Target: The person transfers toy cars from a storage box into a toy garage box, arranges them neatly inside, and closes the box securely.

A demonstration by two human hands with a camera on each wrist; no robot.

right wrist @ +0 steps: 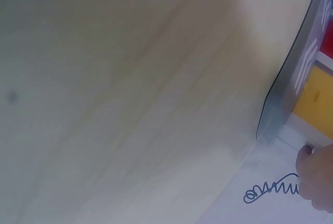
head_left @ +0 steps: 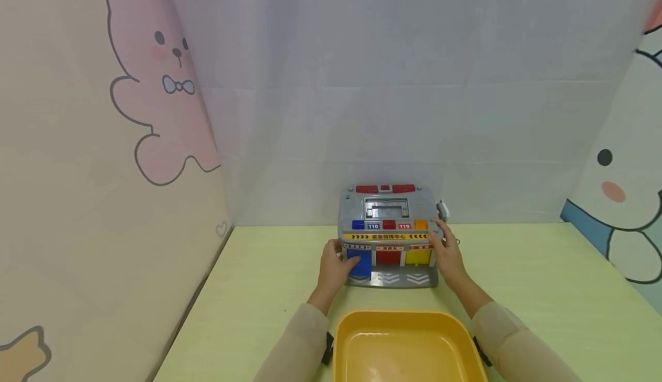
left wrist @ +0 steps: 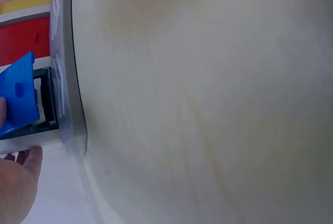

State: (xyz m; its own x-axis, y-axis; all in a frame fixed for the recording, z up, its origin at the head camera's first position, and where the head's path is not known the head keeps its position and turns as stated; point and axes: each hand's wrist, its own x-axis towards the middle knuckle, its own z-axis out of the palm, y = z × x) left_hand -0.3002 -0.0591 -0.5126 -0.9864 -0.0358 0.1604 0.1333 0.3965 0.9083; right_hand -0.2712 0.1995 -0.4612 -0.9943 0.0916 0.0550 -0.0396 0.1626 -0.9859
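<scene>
A grey toy garage (head_left: 389, 280) with a roof panel, coloured buttons and three doors stands upright on the table against the back sheet. The blue door (left wrist: 21, 94) is swung outward, a dark opening showing behind it; the red door (head_left: 388, 258) and yellow door (head_left: 418, 257) look closed. My left hand (head_left: 333, 267) holds the garage's left side, its thumb on the blue door and its fingers round the side wall, partly hidden. On the right side my right hand (head_left: 448, 258) grips the upper corner, thumb at the front edge and fingers along the side.
In front of the garage a yellow tray (head_left: 408, 317) sits between my forearms. At the garage's right side are a white piece (head_left: 443, 209) and a dark coiled cord (right wrist: 270, 186). A white sheet (head_left: 414, 112) hangs behind the pale green table (head_left: 258, 290).
</scene>
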